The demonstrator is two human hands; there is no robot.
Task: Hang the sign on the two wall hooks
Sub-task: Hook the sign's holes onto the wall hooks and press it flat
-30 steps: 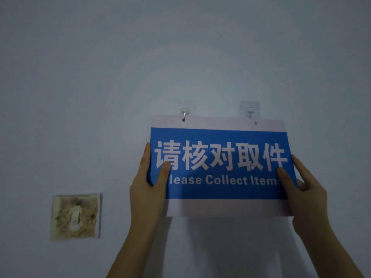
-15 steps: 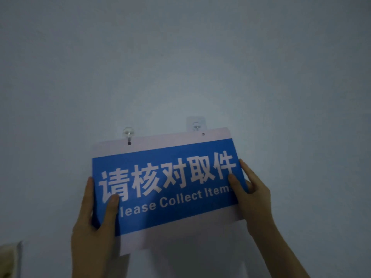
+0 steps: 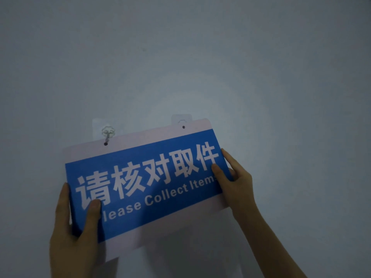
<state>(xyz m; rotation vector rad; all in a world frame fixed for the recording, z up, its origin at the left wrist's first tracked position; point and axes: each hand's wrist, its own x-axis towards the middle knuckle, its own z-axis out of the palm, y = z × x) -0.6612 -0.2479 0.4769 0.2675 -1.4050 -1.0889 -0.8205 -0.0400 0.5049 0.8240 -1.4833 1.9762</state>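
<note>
A blue and white sign [image 3: 160,199] with Chinese characters and "Please Collect Items" lies flat against the wall, tilted with its right end higher. My left hand [image 3: 76,235] grips its lower left edge, thumb on the front. My right hand [image 3: 234,181] holds its right edge, thumb on the blue face. The left wall hook [image 3: 108,132] sits just above the sign's left hole [image 3: 105,144], with its metal tip reaching down to that hole. The right wall hook [image 3: 181,120] is mostly hidden behind the sign's top edge, above the right hole [image 3: 183,127].
The plain pale wall [image 3: 200,57] fills the view, dimly lit with a brighter patch around the hooks.
The view has swung up and to the right, so the broken wall socket left the frame. The sign now appears tilted, right end up, and its right top edge covers more of the right hook.
</note>
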